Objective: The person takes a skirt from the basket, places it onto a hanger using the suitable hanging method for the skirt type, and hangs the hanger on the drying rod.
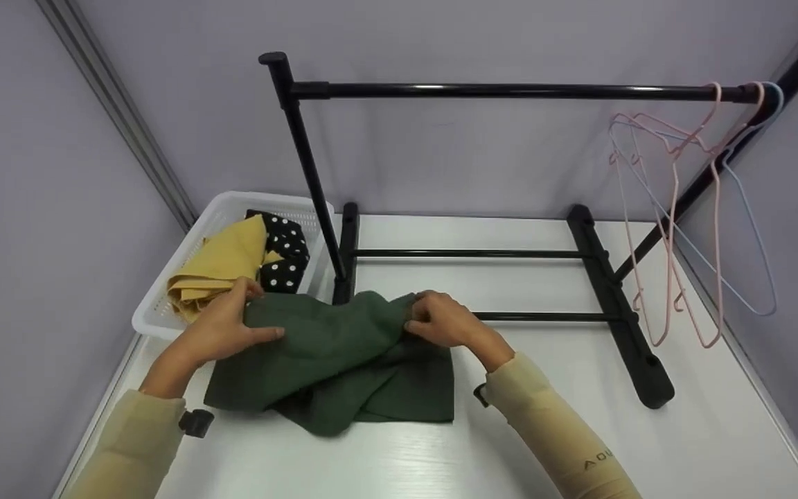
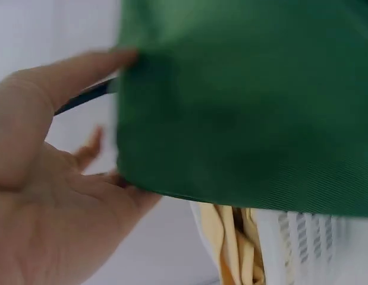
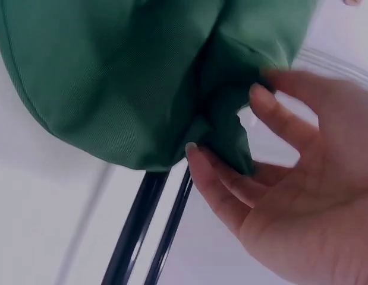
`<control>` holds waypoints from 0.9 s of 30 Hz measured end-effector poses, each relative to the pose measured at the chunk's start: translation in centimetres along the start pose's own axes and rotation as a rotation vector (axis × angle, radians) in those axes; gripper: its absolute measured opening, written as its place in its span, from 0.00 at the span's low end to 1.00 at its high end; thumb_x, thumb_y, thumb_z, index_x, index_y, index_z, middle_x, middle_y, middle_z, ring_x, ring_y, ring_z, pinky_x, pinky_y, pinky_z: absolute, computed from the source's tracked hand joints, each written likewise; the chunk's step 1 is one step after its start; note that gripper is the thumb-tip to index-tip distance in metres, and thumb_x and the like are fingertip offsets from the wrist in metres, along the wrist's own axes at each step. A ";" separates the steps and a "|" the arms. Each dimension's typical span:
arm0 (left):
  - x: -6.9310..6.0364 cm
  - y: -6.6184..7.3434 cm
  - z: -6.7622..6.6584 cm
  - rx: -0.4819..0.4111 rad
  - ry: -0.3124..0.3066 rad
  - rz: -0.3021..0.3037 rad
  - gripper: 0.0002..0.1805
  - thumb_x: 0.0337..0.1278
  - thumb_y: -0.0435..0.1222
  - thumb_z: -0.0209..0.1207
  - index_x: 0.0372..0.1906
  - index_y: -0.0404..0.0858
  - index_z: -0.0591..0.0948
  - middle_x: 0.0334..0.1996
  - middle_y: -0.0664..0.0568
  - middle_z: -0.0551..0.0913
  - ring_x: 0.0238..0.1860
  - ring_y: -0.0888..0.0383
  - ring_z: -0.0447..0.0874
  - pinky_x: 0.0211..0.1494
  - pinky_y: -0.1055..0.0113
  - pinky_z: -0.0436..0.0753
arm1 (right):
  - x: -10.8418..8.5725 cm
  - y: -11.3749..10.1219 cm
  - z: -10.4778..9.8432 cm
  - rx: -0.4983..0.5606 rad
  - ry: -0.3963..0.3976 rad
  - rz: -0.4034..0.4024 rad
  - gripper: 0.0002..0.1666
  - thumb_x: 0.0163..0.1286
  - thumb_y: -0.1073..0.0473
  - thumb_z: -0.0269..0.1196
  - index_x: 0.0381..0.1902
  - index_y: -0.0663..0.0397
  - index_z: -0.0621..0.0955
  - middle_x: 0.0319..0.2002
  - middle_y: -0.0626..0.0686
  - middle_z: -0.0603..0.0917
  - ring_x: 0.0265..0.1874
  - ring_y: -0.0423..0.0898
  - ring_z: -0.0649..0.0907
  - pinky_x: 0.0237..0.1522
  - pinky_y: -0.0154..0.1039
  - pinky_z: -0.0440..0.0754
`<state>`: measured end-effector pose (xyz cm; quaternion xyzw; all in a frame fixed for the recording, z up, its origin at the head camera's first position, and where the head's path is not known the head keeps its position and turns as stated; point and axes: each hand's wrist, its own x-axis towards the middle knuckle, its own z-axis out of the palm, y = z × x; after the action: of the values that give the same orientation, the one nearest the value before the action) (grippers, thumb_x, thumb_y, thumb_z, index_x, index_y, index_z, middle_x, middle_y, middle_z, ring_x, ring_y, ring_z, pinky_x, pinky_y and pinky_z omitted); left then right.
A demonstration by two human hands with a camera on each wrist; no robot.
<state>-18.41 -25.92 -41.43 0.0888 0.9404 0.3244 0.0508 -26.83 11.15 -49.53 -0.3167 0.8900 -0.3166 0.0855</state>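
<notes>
I have both hands on a green cloth (image 1: 330,346). It sits on the near side of the white table (image 1: 406,461), a bit left of the middle. My left hand (image 1: 215,326) holds its far left edge, with my thumb on top and some fingers tucked behind. My right hand (image 1: 447,320) pinches a small bunch at its far right corner. The near part of the cloth lies in soft folds.

To do this well, I think I should hold each edge gently and move my hands apart evenly. Then the middle may go flat. The bunch by my right fingers may need to be let out a little, so it does not make a lump. If I pull too fast, the thin edge could slip from my left thumb.

The white basket (image 1: 139,320) is just past my left hand, with a yellow cloth (image 1: 226,256) and a black dotted cloth (image 1: 288,235) in it. I should watch that I don't bump it. The black rack (image 1: 510,91) stands on the far side, and its left foot runs behind the green cloth, so a fold could catch there. The hangers (image 1: 718,277) hang far to the right.
</notes>
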 end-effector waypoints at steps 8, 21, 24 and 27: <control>1.2 -0.1 0.9 0.020 0.109 -0.161 0.30 0.65 0.40 0.65 0.61 0.24 0.70 0.58 0.23 0.75 0.60 0.29 0.74 0.60 0.39 0.75 | 0.3 0.2 -0.9 0.134 0.101 0.076 0.20 0.73 0.59 0.62 0.18 0.50 0.76 0.18 0.44 0.71 0.20 0.40 0.70 0.27 0.37 0.70; 0.7 1.2 1.7 -0.216 0.062 -0.074 0.33 0.70 0.32 0.57 0.74 0.26 0.61 0.69 0.25 0.67 0.71 0.32 0.65 0.70 0.38 0.66 | 0.2 1.4 0.2 -0.094 -0.086 0.378 0.49 0.65 0.61 0.71 0.78 0.63 0.60 0.67 0.69 0.67 0.58 0.60 0.78 0.60 0.54 0.77; 0.8 2.0 1.7 -0.210 0.112 0.019 0.30 0.71 0.31 0.56 0.75 0.34 0.65 0.67 0.31 0.71 0.68 0.37 0.69 0.70 0.39 0.66 | 0.4 1.8 0.5 -0.139 -0.057 0.349 0.42 0.66 0.61 0.70 0.74 0.64 0.67 0.65 0.65 0.71 0.57 0.59 0.79 0.59 0.55 0.78; 0.9 2.9 1.8 -0.221 0.172 0.135 0.27 0.70 0.28 0.56 0.72 0.39 0.70 0.64 0.39 0.76 0.64 0.43 0.73 0.67 0.42 0.70 | 0.6 2.1 0.7 -0.177 0.009 0.293 0.27 0.65 0.63 0.70 0.62 0.62 0.80 0.52 0.60 0.79 0.51 0.56 0.81 0.55 0.55 0.80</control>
<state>-18.65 -22.45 -41.08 0.1177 0.8917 0.4349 -0.0423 -28.15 11.65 -51.31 -0.1884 0.9515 -0.2224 0.0986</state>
